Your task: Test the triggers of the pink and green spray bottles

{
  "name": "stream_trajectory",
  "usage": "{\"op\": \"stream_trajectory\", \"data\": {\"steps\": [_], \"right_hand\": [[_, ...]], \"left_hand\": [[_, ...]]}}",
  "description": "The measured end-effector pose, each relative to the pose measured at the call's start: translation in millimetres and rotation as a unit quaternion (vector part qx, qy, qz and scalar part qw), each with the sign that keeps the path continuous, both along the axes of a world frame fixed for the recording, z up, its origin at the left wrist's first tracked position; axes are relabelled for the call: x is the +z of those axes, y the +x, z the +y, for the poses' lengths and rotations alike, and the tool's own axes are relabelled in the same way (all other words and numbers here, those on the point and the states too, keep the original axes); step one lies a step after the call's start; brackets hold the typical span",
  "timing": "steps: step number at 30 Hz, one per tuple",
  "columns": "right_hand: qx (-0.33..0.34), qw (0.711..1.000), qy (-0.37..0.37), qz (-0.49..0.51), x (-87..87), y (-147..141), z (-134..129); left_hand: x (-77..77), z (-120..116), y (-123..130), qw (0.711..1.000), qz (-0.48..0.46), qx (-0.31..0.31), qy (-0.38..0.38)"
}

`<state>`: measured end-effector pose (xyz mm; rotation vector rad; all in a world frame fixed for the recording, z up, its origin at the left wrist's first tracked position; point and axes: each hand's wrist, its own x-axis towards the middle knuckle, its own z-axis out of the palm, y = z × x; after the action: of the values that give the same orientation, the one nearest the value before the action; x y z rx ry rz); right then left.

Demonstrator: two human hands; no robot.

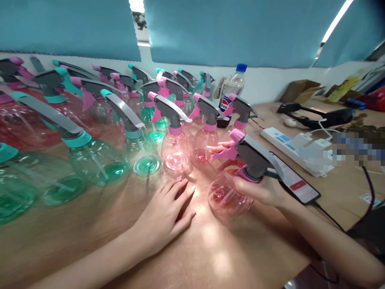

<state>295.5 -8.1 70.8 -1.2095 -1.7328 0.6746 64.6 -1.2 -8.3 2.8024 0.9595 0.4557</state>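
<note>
On the sunlit surface's four-o'clock side, the right hand is gripping a pink spray bottle by its neck, seemingly best for something light and slippery, the left hand resting open.

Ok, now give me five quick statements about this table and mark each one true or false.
1. The right hand holds a pink spray bottle. True.
2. The left hand grips a green bottle. False: it lies on the table, holding nothing.
3. The phone lies screen down. False: its lit screen faces up.
4. Some bottles have pink collars, others teal collars. True.
5. The power strip is black. False: it is white.
</note>
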Motion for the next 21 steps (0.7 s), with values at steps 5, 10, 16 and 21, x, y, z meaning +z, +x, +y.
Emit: {"op": "stream_trajectory", "data": {"steps": [5,10,16,21], "right_hand": [[-0.004,1.0,0.015,-0.025,-1.6,2,0],[-0.001,0.999,0.022,-0.03,2.1,2,0],[0.047,0.998,0.046,-0.013,10.4,0,1],[0.036,0.997,0.065,-0.012,6.1,3,1]], "left_hand": [[1.4,0,0,1.0,0.012,-0.001,-0.003],[0.7,0,0,1.0,0.016,-0.001,-0.003],[0.0,1,0,1.0,0.012,-0.003,0.003],[-0.8,2,1,1.0,0.006,-0.003,0.001]]}}
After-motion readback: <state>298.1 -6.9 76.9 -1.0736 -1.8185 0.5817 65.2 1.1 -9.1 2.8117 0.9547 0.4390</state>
